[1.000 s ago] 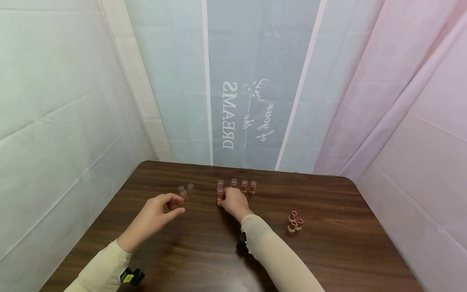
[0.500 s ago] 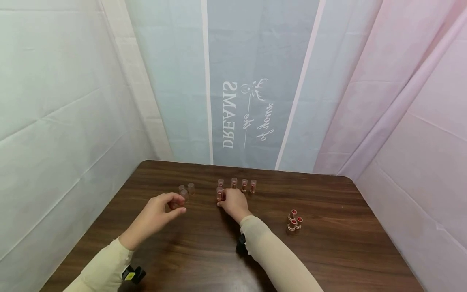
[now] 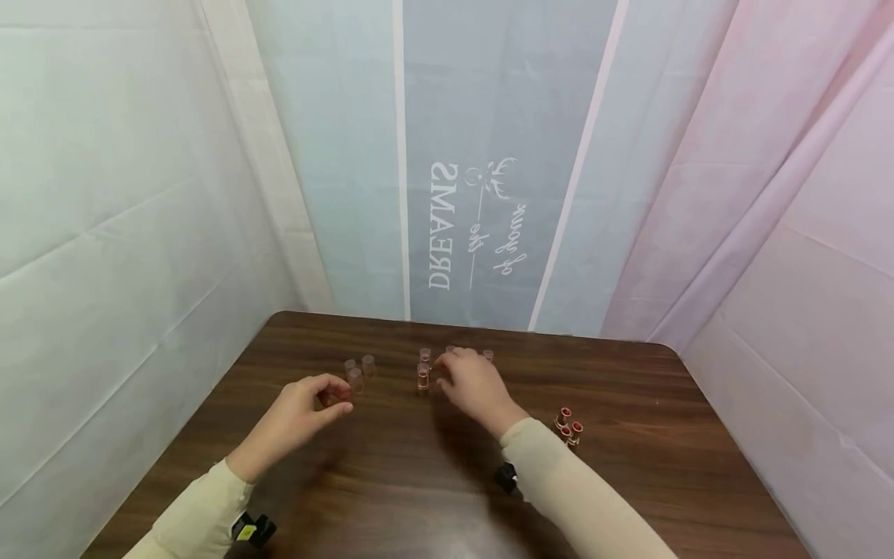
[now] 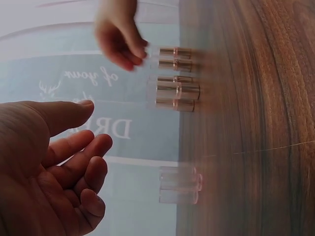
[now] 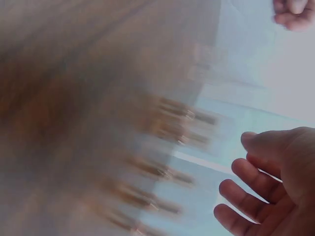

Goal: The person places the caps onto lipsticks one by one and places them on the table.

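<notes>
My left hand (image 3: 296,411) hovers with loosely bent fingers and nothing in them, close to several clear caps (image 3: 356,380) at the table's left. My right hand (image 3: 480,392) holds nothing; its fingers are relaxed in the right wrist view. It is just right of a capped lipstick tube (image 3: 422,379) that stands upright, with another capped lipstick tube (image 3: 424,355) behind. In the head view it covers most of the other capped tubes in the back row; these gold tubes (image 4: 177,91) show in the left wrist view. Several uncapped lipsticks (image 3: 565,433) with red tips stand together at the right.
The dark wood table (image 3: 391,481) has its back edge near a hanging cloth (image 3: 349,194) with mirrored lettering. White cloth walls (image 3: 105,233) enclose both sides. The right wrist view is blurred over the table.
My right hand has let go of the front capped lipstick tube and moved right and up, over the back row. My left hand has barely moved.
</notes>
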{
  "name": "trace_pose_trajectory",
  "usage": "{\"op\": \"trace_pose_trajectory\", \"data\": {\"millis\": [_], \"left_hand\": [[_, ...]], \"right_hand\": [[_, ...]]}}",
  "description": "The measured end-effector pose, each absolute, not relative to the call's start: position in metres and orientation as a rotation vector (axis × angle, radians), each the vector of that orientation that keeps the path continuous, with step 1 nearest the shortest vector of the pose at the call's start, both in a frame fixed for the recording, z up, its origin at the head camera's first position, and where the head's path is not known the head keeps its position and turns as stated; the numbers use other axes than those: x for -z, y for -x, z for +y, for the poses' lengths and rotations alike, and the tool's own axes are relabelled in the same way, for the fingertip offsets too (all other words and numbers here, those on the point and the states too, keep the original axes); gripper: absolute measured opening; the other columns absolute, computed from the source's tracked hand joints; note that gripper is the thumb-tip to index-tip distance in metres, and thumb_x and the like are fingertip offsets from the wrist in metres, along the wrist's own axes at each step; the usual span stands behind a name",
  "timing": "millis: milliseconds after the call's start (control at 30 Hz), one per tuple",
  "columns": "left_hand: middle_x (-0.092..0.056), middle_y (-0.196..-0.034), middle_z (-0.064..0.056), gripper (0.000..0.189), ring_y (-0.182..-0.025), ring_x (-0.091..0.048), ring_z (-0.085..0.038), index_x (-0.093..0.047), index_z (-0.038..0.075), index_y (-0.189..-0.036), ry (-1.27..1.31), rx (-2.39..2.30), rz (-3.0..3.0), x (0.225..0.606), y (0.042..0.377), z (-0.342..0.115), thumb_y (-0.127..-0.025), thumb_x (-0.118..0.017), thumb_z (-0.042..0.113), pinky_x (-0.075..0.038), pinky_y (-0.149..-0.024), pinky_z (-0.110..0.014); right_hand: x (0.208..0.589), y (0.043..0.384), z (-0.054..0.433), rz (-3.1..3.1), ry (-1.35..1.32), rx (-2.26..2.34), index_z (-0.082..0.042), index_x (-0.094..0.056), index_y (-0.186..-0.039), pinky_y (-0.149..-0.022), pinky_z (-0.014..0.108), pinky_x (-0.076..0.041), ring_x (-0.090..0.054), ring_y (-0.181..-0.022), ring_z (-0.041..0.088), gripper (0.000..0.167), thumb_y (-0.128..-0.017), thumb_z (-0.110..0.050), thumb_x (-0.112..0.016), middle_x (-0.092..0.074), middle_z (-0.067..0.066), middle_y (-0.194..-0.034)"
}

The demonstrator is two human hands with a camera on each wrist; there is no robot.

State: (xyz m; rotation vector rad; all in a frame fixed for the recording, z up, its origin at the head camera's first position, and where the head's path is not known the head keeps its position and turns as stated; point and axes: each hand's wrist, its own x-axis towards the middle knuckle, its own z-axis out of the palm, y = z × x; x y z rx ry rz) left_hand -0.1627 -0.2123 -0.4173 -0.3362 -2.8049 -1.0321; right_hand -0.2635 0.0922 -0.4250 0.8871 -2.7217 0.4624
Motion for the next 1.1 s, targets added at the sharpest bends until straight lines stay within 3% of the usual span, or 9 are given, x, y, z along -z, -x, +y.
{"op": "trace_pose_trajectory", "data": {"millis": [133,400,600,833,1100], "left_hand": [[-0.07,-0.096,0.01,0.02,-0.084,-0.062,-0.008,-0.072,0.019,-0.11,0.328,1.04,-2.808,0.418,0.165,-0.213,-0.093,-0.077,0.028,-0.052,-0.072,-0.027],[-0.07,-0.095,0.008,0.02,-0.083,-0.062,-0.01,-0.072,0.017,-0.111,0.265,1.027,-2.812,0.426,0.175,-0.221,-0.094,-0.077,0.027,-0.052,-0.072,-0.029],[-0.071,-0.098,0.004,0.027,-0.084,-0.062,-0.011,-0.072,0.01,-0.114,0.217,1.009,-2.807,0.434,0.188,-0.228,-0.095,-0.076,0.029,-0.052,-0.074,-0.033],[-0.072,-0.102,-0.002,0.027,-0.089,-0.065,-0.016,-0.071,0.008,-0.114,0.169,0.992,-2.805,0.438,0.199,-0.228,-0.095,-0.075,0.027,-0.054,-0.078,-0.039],[-0.073,-0.11,-0.008,0.032,-0.098,-0.069,-0.025,-0.07,0.007,-0.115,0.105,0.948,-2.813,0.443,0.207,-0.226,-0.094,-0.076,0.031,-0.055,-0.084,-0.048]], "right_hand": [[0.399,0.252,0.115,-2.558,-0.942,-0.42,-0.012,-0.073,-0.113,-0.087,0.04,-0.055,-0.066,-0.098,0.021,0.025,-0.09,-0.021,-0.079,-0.072,0.001,-0.106],[0.373,0.224,0.173,-2.423,-0.885,-0.489,-0.012,-0.075,-0.113,-0.086,0.041,-0.054,-0.065,-0.1,0.021,0.025,-0.091,-0.024,-0.079,-0.072,0.001,-0.105],[0.383,0.207,0.21,-2.453,-0.755,-0.498,-0.013,-0.074,-0.114,-0.081,0.042,-0.054,-0.064,-0.099,0.02,0.029,-0.089,-0.025,-0.082,-0.071,-0.001,-0.105],[0.403,0.194,0.24,-2.489,-0.643,-0.53,-0.017,-0.074,-0.113,-0.067,0.032,-0.053,-0.059,-0.089,0.012,0.028,-0.087,-0.025,-0.083,-0.071,-0.003,-0.105],[0.422,0.183,0.257,-2.522,-0.57,-0.591,-0.016,-0.075,-0.11,-0.07,0.033,-0.057,-0.065,-0.091,0.016,0.026,-0.086,-0.02,-0.084,-0.071,-0.004,-0.103]]}}
